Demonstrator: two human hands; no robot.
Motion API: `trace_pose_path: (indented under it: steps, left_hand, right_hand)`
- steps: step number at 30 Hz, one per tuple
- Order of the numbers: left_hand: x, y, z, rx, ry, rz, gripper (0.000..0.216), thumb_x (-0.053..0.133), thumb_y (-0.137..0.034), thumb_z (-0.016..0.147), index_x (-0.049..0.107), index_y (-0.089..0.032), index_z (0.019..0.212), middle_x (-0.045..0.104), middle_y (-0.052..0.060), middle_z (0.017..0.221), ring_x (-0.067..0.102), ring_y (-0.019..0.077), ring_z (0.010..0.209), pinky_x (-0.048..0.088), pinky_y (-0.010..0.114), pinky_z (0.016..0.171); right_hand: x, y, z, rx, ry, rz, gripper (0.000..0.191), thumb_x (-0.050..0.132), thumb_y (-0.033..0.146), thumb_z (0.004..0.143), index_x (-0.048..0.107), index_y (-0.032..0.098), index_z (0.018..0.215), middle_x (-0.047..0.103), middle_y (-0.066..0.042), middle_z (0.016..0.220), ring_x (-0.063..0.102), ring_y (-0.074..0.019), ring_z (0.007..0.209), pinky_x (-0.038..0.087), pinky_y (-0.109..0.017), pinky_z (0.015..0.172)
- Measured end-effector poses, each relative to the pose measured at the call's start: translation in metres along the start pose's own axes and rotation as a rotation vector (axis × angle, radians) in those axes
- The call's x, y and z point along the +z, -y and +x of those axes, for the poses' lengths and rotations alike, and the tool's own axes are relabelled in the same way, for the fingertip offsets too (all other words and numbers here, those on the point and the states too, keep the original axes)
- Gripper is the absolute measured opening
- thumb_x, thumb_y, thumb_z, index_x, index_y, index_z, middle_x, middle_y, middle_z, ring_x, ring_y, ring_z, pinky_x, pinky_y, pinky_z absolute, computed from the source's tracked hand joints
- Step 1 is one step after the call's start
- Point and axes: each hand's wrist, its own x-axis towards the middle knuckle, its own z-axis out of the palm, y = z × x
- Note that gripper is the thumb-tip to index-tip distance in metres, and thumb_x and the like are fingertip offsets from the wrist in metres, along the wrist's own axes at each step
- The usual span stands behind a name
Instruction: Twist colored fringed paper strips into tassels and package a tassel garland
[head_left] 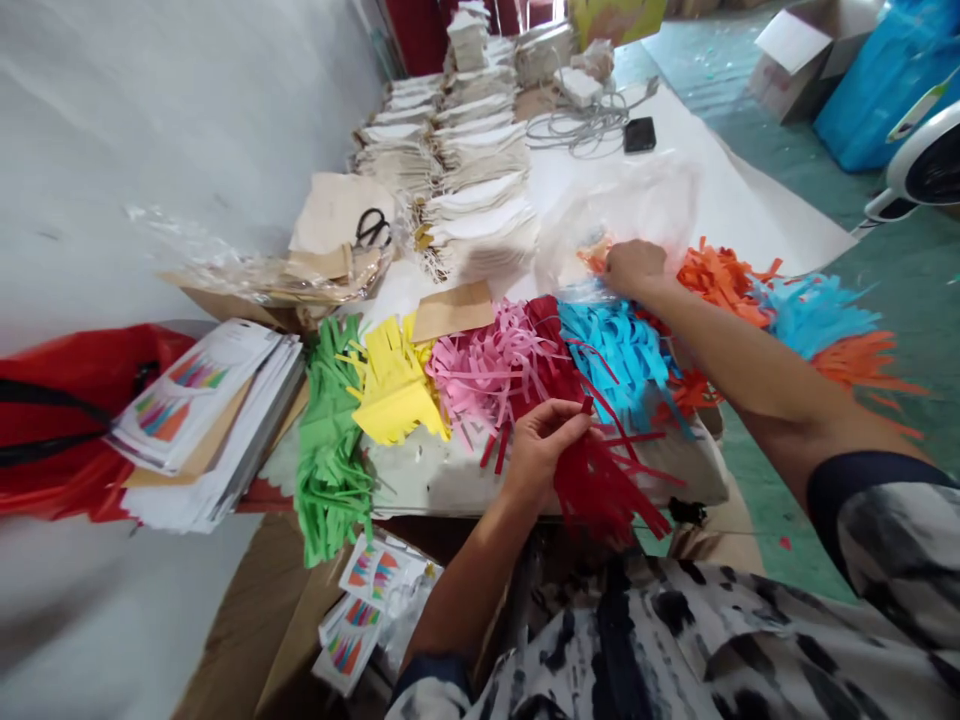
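Note:
Between the thumb and fingers of my left hand [544, 445] is the top of a dark red paper tassel [600, 490]; its strips hang over the table's front edge. My right hand [634, 268] reaches to a clear plastic bag [622, 200]. Its fingers are curled at the bag, beside something orange, and what they grip is hidden. Fringed paper lies in a row along the front: green [334, 440], yellow [397, 385], pink [487, 365] and blue [619, 350]. Orange fringe [724, 285] and light blue fringe [817, 315] lie to the right.
Stacks of white paper pieces [480, 200] fill the back left of the table. Black scissors [371, 228], a cable [577, 130] and a black box [640, 135] lie behind. Printed cards [195, 390] are piled at left. A fan [930, 160] stands at right.

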Motion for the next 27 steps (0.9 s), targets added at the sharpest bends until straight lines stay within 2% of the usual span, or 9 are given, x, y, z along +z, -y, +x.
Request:
trace_pose_path:
  steps: [4, 7, 10, 14, 18, 20, 22, 25, 27]
  left_hand:
    - [-0.005, 0.0, 0.005, 0.03, -0.032, -0.003, 0.037, 0.103, -0.045, 0.077, 0.082, -0.02, 0.093, 0.079, -0.001, 0.075, 0.074, 0.0121, 0.071, 0.06, 0.023, 0.077]
    - [-0.003, -0.001, 0.009, 0.039, -0.02, -0.033, 0.035, 0.102, -0.045, 0.078, 0.081, -0.02, 0.092, 0.075, -0.002, 0.07, 0.071, 0.0113, 0.067, 0.059, 0.023, 0.074]
    - [0.003, -0.003, 0.009, 0.057, -0.017, -0.046, 0.036, 0.102, -0.045, 0.077, 0.082, -0.02, 0.094, 0.073, -0.003, 0.069, 0.07, 0.0111, 0.067, 0.058, 0.023, 0.073]
    - [0.011, -0.007, 0.002, 0.057, -0.051, -0.039, 0.045, 0.104, -0.047, 0.071, 0.086, -0.021, 0.103, 0.075, -0.002, 0.073, 0.072, 0.0128, 0.07, 0.058, 0.024, 0.072]
    - [0.016, -0.01, -0.008, 0.105, -0.069, -0.028, 0.038, 0.102, -0.046, 0.072, 0.085, -0.022, 0.095, 0.074, -0.002, 0.074, 0.069, 0.0116, 0.067, 0.055, 0.023, 0.069]
    - [0.019, -0.008, -0.012, 0.152, -0.068, -0.006, 0.034, 0.101, -0.045, 0.074, 0.084, -0.022, 0.092, 0.073, -0.003, 0.074, 0.066, 0.0102, 0.068, 0.053, 0.022, 0.069]
    - [0.024, -0.003, -0.016, 0.197, -0.056, 0.016, 0.032, 0.1, -0.044, 0.076, 0.084, -0.022, 0.091, 0.073, -0.003, 0.075, 0.064, 0.0091, 0.068, 0.052, 0.021, 0.069]
    - [0.034, 0.006, -0.023, 0.243, -0.035, 0.045, 0.029, 0.1, -0.045, 0.08, 0.085, -0.022, 0.09, 0.073, -0.002, 0.077, 0.061, 0.0093, 0.068, 0.051, 0.022, 0.069]
    - [0.042, 0.013, -0.029, 0.268, -0.035, 0.072, 0.029, 0.099, -0.046, 0.081, 0.085, -0.022, 0.088, 0.074, -0.001, 0.079, 0.063, 0.0101, 0.07, 0.051, 0.022, 0.07]
  right_hand:
    - [0.02, -0.001, 0.015, -0.005, -0.033, 0.011, 0.029, 0.072, 0.018, 0.099, 0.08, -0.002, 0.119, 0.076, -0.037, 0.127, 0.069, -0.0503, 0.134, 0.054, -0.061, 0.107]
    - [0.026, -0.006, 0.019, -0.033, -0.099, 0.071, 0.022, 0.072, 0.024, 0.102, 0.082, 0.004, 0.105, 0.078, -0.031, 0.115, 0.068, -0.0517, 0.133, 0.052, -0.066, 0.108]
    - [0.021, -0.01, 0.018, -0.098, -0.192, 0.189, 0.024, 0.072, 0.031, 0.102, 0.08, 0.009, 0.098, 0.078, -0.025, 0.103, 0.069, -0.0492, 0.128, 0.047, -0.071, 0.112]
    - [-0.004, -0.005, -0.006, -0.123, -0.212, 0.248, 0.019, 0.071, 0.025, 0.099, 0.079, 0.01, 0.108, 0.08, -0.024, 0.112, 0.071, -0.044, 0.123, 0.045, -0.069, 0.117]
    - [-0.031, 0.0, -0.075, -0.222, -0.241, 0.587, 0.021, 0.077, 0.024, 0.093, 0.083, 0.017, 0.112, 0.083, -0.011, 0.101, 0.076, -0.0301, 0.101, 0.057, -0.053, 0.105]
    - [-0.037, -0.001, -0.125, -0.27, -0.188, 0.699, 0.021, 0.08, 0.033, 0.093, 0.085, 0.022, 0.11, 0.083, -0.005, 0.094, 0.075, -0.0239, 0.089, 0.062, -0.043, 0.09]
    - [-0.037, -0.004, -0.18, -0.31, -0.116, 1.014, 0.019, 0.091, 0.041, 0.088, 0.087, 0.027, 0.101, 0.084, -0.003, 0.095, 0.077, -0.0232, 0.089, 0.063, -0.041, 0.086]
    - [-0.029, -0.008, -0.251, -0.227, -0.062, 1.303, 0.017, 0.097, 0.043, 0.084, 0.087, 0.033, 0.095, 0.085, -0.001, 0.095, 0.078, -0.0217, 0.086, 0.065, -0.04, 0.082]
    - [-0.021, -0.009, -0.282, -0.14, -0.074, 1.388, 0.018, 0.1, 0.042, 0.082, 0.087, 0.034, 0.093, 0.086, -0.001, 0.096, 0.079, -0.0215, 0.086, 0.066, -0.04, 0.083]
